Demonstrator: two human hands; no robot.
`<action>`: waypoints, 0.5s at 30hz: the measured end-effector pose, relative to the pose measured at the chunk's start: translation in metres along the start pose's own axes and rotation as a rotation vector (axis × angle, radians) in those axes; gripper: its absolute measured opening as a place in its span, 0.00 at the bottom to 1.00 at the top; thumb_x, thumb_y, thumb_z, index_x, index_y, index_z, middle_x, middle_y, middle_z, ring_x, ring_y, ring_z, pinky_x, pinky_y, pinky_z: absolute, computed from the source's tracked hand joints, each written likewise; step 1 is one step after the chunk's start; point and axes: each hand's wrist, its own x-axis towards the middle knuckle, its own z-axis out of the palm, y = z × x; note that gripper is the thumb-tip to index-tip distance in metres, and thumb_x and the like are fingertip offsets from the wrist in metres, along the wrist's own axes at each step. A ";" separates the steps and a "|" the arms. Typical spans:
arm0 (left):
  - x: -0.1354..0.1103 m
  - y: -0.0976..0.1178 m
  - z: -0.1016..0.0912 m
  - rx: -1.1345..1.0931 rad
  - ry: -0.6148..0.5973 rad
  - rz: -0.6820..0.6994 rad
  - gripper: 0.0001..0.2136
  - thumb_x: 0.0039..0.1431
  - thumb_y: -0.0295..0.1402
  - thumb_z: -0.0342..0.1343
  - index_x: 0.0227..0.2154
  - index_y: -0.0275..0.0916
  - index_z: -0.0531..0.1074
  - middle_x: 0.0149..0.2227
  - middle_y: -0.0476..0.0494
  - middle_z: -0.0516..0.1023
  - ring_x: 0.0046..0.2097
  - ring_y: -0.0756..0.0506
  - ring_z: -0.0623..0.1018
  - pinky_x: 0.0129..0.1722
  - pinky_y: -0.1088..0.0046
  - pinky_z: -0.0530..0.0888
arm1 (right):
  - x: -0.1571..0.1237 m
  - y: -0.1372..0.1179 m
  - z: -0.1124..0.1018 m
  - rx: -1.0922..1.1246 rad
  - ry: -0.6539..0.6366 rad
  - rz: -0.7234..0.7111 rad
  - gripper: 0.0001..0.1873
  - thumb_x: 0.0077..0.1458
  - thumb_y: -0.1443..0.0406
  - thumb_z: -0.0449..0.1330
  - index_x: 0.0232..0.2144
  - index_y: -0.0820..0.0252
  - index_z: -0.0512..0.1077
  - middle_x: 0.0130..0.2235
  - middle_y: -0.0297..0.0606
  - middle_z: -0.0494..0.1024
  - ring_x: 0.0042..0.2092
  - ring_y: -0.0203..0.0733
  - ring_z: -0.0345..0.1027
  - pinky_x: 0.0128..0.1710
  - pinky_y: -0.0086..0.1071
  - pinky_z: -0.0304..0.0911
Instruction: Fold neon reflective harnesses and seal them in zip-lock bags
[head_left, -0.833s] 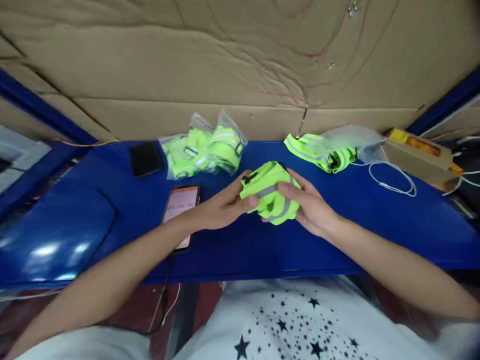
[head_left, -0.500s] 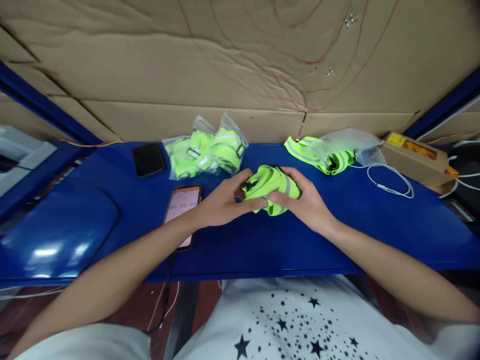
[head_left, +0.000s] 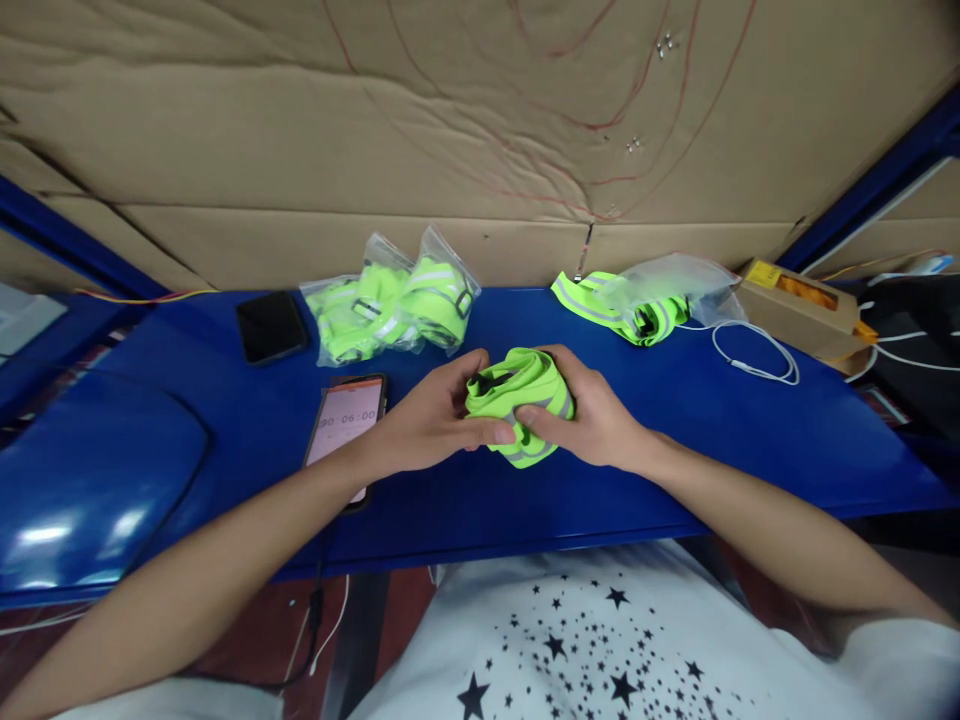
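Observation:
Between both hands is a rolled neon-yellow reflective strap (head_left: 517, 400) with grey stripes, held above the table. My left hand (head_left: 442, 410) grips its left side, thumb across the front. On the right side my right hand (head_left: 589, 410) is closed round it, thumb pressed on the front and the other fingers hidden behind. A black piece shows at the roll's upper left. Beyond the hands lie several bagged neon straps (head_left: 397, 305) in clear plastic. Farther right, a loose neon strap (head_left: 630, 310) lies partly under a clear plastic bag (head_left: 682, 280).
A lit phone (head_left: 349, 415) showing a timer lies beside my left forearm, with a dark phone (head_left: 271, 327) behind it. At the right are a coiled white cable (head_left: 757, 355) and a cardboard box (head_left: 806, 310). A cardboard wall (head_left: 375, 130) backs the blue table (head_left: 675, 500).
The rolled strap has come slightly nearer to me and turned in my hands, both still holding it. The camera view has shifted a little, so the table things appear farther left.

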 end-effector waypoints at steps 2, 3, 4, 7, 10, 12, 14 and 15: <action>-0.001 0.000 0.002 0.000 0.031 0.053 0.28 0.47 0.49 0.74 0.34 0.41 0.60 0.27 0.58 0.62 0.27 0.54 0.65 0.24 0.80 0.63 | -0.003 -0.002 0.004 -0.040 0.052 -0.011 0.31 0.59 0.49 0.65 0.58 0.58 0.65 0.47 0.42 0.81 0.44 0.46 0.78 0.41 0.35 0.73; -0.001 -0.001 0.004 -0.001 0.037 0.070 0.29 0.48 0.52 0.72 0.35 0.41 0.61 0.29 0.56 0.64 0.29 0.53 0.66 0.26 0.79 0.65 | -0.005 -0.003 0.005 -0.061 0.072 -0.015 0.31 0.59 0.49 0.65 0.58 0.58 0.64 0.47 0.43 0.81 0.44 0.46 0.78 0.41 0.36 0.73; -0.002 -0.001 0.006 -0.007 0.028 0.079 0.29 0.49 0.55 0.70 0.38 0.40 0.62 0.32 0.54 0.66 0.31 0.52 0.69 0.29 0.78 0.68 | -0.005 -0.004 0.005 -0.084 0.092 -0.019 0.32 0.59 0.49 0.65 0.58 0.57 0.63 0.47 0.42 0.81 0.43 0.46 0.78 0.40 0.36 0.74; -0.004 -0.003 0.011 -0.055 -0.001 0.084 0.35 0.51 0.61 0.65 0.50 0.41 0.63 0.45 0.43 0.74 0.44 0.43 0.76 0.42 0.68 0.75 | -0.006 -0.003 0.008 -0.148 0.151 -0.052 0.33 0.57 0.49 0.67 0.58 0.56 0.62 0.49 0.44 0.80 0.46 0.49 0.79 0.42 0.38 0.75; -0.005 -0.008 0.016 -0.039 0.061 0.119 0.36 0.54 0.61 0.64 0.55 0.42 0.62 0.50 0.39 0.75 0.50 0.39 0.77 0.46 0.65 0.76 | -0.007 -0.003 0.013 -0.181 0.182 -0.088 0.36 0.57 0.47 0.67 0.58 0.54 0.60 0.53 0.46 0.78 0.47 0.51 0.79 0.41 0.41 0.76; -0.007 -0.011 0.020 0.028 0.151 0.187 0.32 0.58 0.59 0.61 0.54 0.42 0.63 0.48 0.39 0.76 0.48 0.40 0.77 0.45 0.66 0.77 | -0.008 -0.006 0.018 -0.160 0.211 -0.095 0.36 0.57 0.46 0.67 0.58 0.54 0.59 0.54 0.48 0.77 0.48 0.52 0.78 0.43 0.44 0.76; -0.010 -0.013 0.024 0.088 0.250 0.281 0.28 0.61 0.59 0.58 0.52 0.41 0.65 0.46 0.40 0.77 0.46 0.42 0.78 0.44 0.67 0.77 | -0.010 -0.013 0.023 -0.069 0.243 -0.081 0.34 0.59 0.47 0.66 0.58 0.54 0.57 0.54 0.47 0.77 0.50 0.52 0.78 0.47 0.46 0.76; -0.012 -0.013 0.027 0.094 0.285 0.312 0.27 0.63 0.59 0.56 0.51 0.41 0.66 0.45 0.40 0.77 0.45 0.42 0.79 0.42 0.67 0.78 | -0.011 -0.017 0.025 0.005 0.248 -0.065 0.33 0.60 0.47 0.64 0.59 0.53 0.57 0.54 0.47 0.77 0.50 0.51 0.77 0.48 0.47 0.76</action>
